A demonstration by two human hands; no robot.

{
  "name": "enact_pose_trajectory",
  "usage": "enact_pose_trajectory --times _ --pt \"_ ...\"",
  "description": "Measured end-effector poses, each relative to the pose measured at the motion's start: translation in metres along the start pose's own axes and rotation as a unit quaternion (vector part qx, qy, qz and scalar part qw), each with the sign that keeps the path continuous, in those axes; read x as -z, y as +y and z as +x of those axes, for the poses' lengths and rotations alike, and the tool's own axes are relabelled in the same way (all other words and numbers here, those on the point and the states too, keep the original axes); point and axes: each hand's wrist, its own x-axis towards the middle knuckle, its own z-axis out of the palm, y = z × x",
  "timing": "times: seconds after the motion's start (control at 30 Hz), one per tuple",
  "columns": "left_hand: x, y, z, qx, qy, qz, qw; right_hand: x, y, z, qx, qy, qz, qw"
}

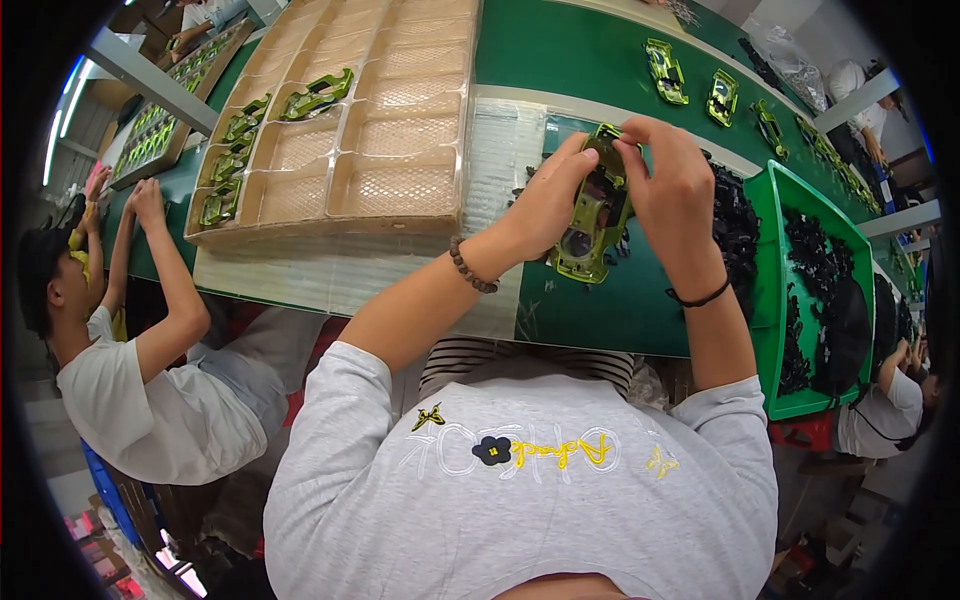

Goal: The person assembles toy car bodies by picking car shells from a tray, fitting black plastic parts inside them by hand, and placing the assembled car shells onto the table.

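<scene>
A shiny green toy car body shell (582, 262) is held up between my two hands above the green work mat, its long side running away from me. My left hand (545, 203) is closed round the shell's left side, thumb near the far end. My right hand (676, 188) pinches the far right end with thumb and fingertips. Whether a small part sits under those fingertips is hidden. Small black plastic parts (735, 225) lie heaped just right of my right hand, with a few more loose around the shell.
A compartmented tray (335, 230) at left holds several green shells (318, 95). A green tub (768, 300) of black parts stands at right. More shells (722, 97) lie along the far green surface. Co-workers sit at left (160, 400) and far right (878, 415).
</scene>
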Motion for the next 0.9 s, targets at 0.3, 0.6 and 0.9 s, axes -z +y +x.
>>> enact_pose_trajectory --times 0.3,0.6,0.9 --pt "0.026 0.046 -0.001 -0.015 -0.064 0.370 0.927 0.006 0.058 0.029 -0.264 -0.390 0.470 0.746" --pt "0.231 0.145 -0.017 0.009 0.381 0.751 0.539 -0.095 0.179 0.042 -0.543 -0.206 0.463 0.669" --pt "0.273 0.146 0.008 0.255 0.297 0.575 0.718 -0.188 0.246 0.019 -0.670 0.034 0.514 0.535"
